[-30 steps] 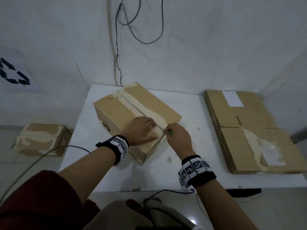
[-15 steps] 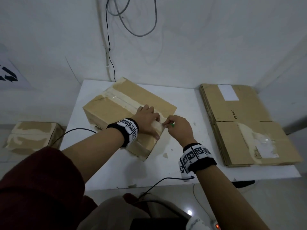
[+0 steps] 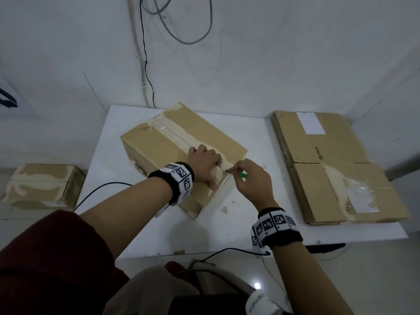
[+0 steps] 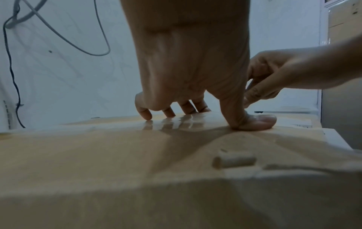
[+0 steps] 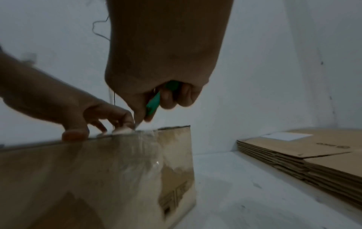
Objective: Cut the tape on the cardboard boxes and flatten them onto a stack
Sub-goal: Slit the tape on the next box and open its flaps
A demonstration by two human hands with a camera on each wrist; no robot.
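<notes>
A taped cardboard box (image 3: pixel 168 142) lies at an angle on the white table (image 3: pixel 227 235). Clear tape (image 3: pixel 179 137) runs along its top seam. My left hand (image 3: pixel 205 162) presses down on the box top near its near end, fingers spread, thumb (image 4: pixel 252 122) flat on the cardboard. My right hand (image 3: pixel 250 178) grips a green-handled cutter (image 3: pixel 241 174) (image 5: pixel 154 100). Its tip touches the tape at the box's top edge beside my left fingertips (image 5: pixel 121 130). A stack of flattened boxes (image 3: pixel 329 169) lies at the table's right side.
Another taped box (image 3: pixel 43 185) sits on the floor to the left. Cables (image 3: pixel 145 64) hang on the wall behind the table. Small tape scraps (image 3: pixel 224 209) lie on the table near the box. The wrist cables trail over the table's front edge.
My left hand has slid a little further onto the box top. My right hand has kept the cutter at the tape by the box's near end. The head view shifted slightly.
</notes>
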